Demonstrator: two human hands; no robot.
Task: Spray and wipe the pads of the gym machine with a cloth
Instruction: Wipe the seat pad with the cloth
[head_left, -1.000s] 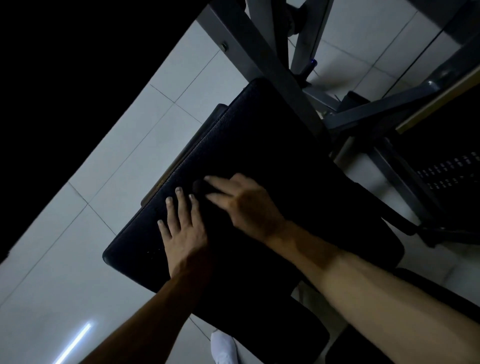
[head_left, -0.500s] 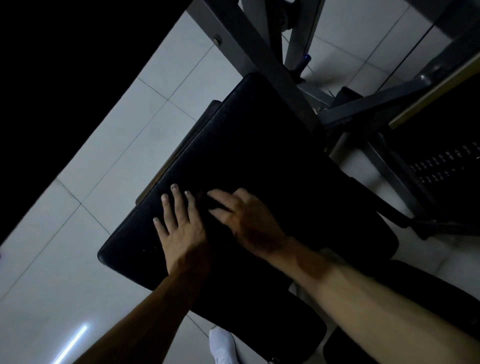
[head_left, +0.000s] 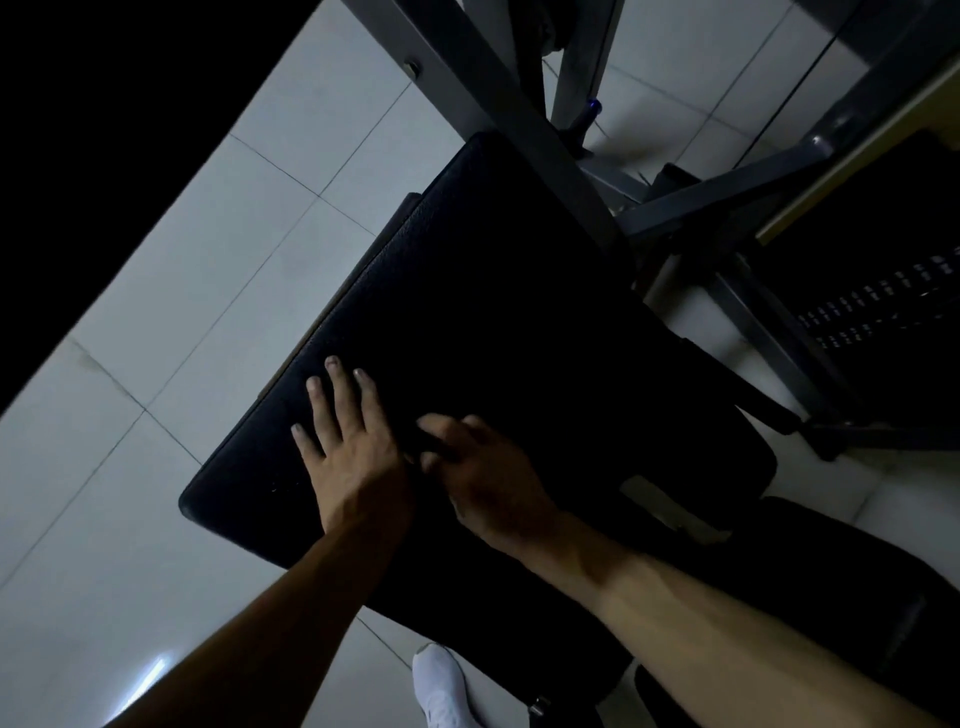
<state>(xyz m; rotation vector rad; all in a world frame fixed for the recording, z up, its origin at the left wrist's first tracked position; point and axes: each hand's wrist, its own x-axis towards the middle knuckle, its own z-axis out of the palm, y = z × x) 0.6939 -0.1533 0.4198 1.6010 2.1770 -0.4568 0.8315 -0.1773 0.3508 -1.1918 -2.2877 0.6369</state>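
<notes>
The left hand lies flat on the black pad, grip open, fingers spread. The right hand rests just beside it — its grip too dark to tell.

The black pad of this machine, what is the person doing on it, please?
A person has both bare hands on the black pad of a gym machine. The left hand lies flat on it, fingers spread. The right hand is close beside it, its fingers on something dark, perhaps the cloth. The picture is too dim to be sure. No spray bottle is in view.
</notes>
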